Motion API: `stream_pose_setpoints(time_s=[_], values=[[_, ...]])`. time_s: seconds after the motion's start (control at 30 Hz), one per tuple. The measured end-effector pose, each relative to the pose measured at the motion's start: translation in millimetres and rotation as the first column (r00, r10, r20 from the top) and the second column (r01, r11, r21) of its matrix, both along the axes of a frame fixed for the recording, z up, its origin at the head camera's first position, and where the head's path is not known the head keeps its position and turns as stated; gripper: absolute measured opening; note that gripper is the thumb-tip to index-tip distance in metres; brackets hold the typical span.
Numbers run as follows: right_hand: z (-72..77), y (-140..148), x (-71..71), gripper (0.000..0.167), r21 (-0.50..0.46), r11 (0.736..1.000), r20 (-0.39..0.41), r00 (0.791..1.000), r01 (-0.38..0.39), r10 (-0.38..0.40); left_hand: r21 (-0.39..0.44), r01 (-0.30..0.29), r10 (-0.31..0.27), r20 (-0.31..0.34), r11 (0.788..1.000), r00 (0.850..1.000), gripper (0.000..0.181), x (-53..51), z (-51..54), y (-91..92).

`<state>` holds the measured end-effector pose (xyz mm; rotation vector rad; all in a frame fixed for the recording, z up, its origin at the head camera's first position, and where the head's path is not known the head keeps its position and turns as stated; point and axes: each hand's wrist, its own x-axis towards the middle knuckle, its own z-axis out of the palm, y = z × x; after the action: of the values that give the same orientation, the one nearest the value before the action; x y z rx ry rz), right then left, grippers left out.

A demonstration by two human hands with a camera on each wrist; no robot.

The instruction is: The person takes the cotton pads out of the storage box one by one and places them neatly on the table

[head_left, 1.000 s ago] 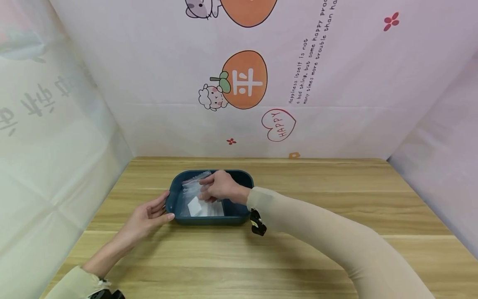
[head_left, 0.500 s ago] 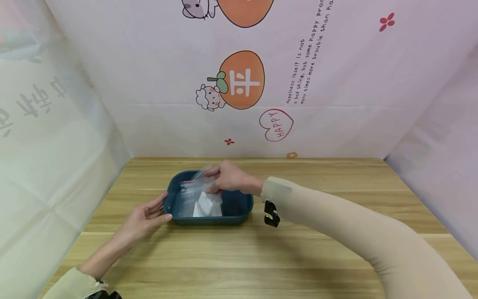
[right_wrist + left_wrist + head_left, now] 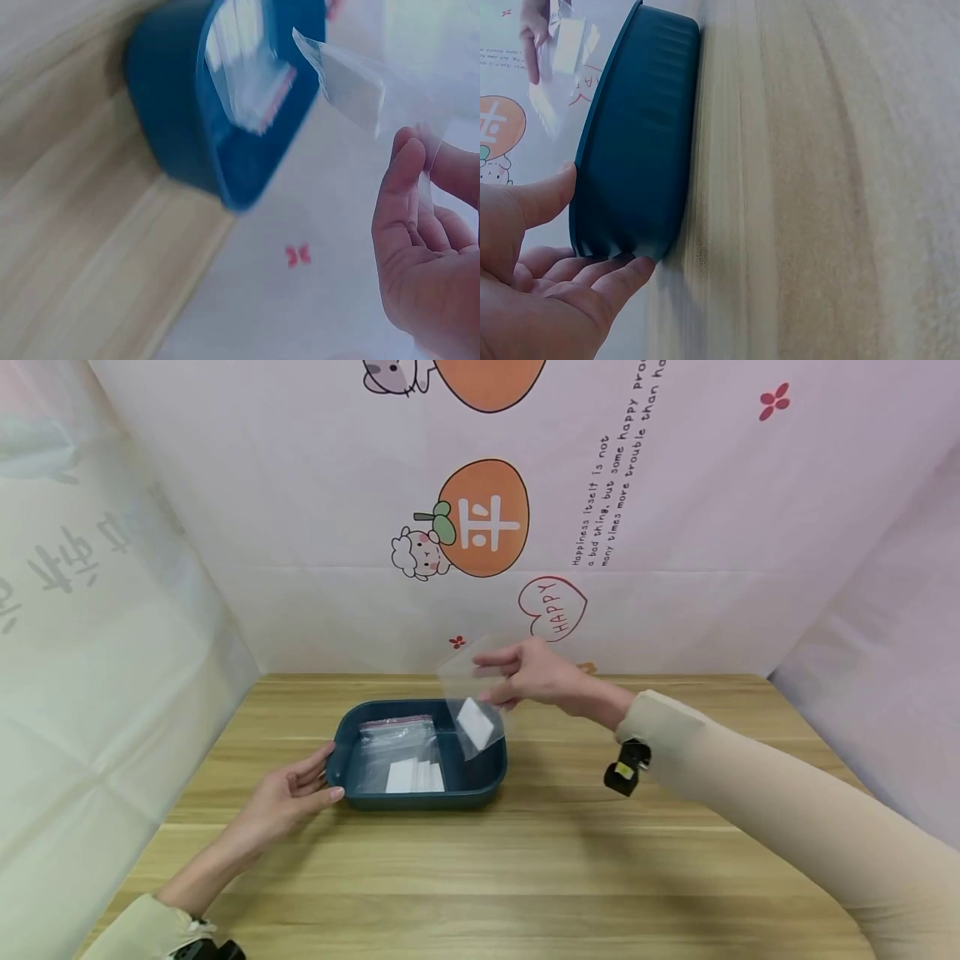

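Note:
A dark blue-green plastic bin [image 3: 420, 802] stands on the wooden table. My left hand [image 3: 281, 806] holds its left end; in the left wrist view the thumb [image 3: 544, 199] lies at the rim and the fingertips touch the wall. Above the bin's right end, my right hand [image 3: 540, 677] pinches a clear zip bag [image 3: 352, 86] between thumb and fingers. That bag hangs tilted, with a flat white piece [image 3: 475, 724] inside. More clear zip bags [image 3: 399, 739], holding white pieces, lie stacked in the bin's left part.
The wooden table [image 3: 480, 877] stretches in front of the bin and to its right. A white printed cloth [image 3: 337, 610] rises behind the table, with further cloth walls at both sides. Small black devices [image 3: 628, 767] sit at the wrists.
My right hand has lifted one zip bag out of the bin, up and to the right. The other bags stay inside. My left hand keeps its place at the bin's end.

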<state>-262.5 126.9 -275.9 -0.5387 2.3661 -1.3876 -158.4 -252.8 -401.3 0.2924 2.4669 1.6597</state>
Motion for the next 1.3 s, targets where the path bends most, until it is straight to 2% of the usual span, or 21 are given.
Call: stream_pose_setpoints(time_s=[0.13, 0.27, 0.5, 0.73, 0.9, 1.13, 1.3], values=[[1.0, 29, -3.7, 0.063, -0.026, 0.999, -0.010, 0.999, 0.046, -0.047, -0.006, -0.010, 0.010, 0.013, 1.000, 1.000, 0.079, 0.8, 0.4, -0.7], [-10.1, 56, -7.8, 0.066, -0.092, 0.994, 0.034, 0.997, 0.067, -0.064, -0.011, -0.017, 0.017, 0.020, 1.000, 1.000, 0.079, 1.0, -0.3, -1.5], [-47.5, 92, -13.5, 0.066, -0.158, 0.978, 0.147, 0.983, 0.133, -0.110, -0.012, -0.011, 0.011, 0.012, 1.000, 1.000, 0.079, 0.9, -0.1, -1.7], [-92.7, 109, -24.3, 0.069, -0.139, 0.974, 0.250, 0.958, 0.180, -0.142, -0.010, -0.010, 0.010, -0.001, 1.000, 1.000, 0.080, 0.3, 0.0, -4.2], [-110.6, 116, -29.3, 0.069, -0.079, 0.979, 0.232, 0.958, 0.190, -0.167, -0.017, -0.008, 0.008, -0.001, 1.000, 1.000, 0.080, -0.2, 0.7, -3.4], [-121.4, 120, -32.1, 0.071, 0.008, 0.987, 0.197, 0.968, 0.158, -0.156, -0.013, -0.012, 0.012, 0.007, 1.000, 1.000, 0.081, 0.1, 1.1, -2.0], [-128.1, 120, -33.9, 0.072, 0.009, 0.985, 0.191, 0.967, 0.171, -0.169, -0.020, -0.014, 0.014, 0.013, 1.000, 1.000, 0.080, 0.0, 0.8, -1.8]])
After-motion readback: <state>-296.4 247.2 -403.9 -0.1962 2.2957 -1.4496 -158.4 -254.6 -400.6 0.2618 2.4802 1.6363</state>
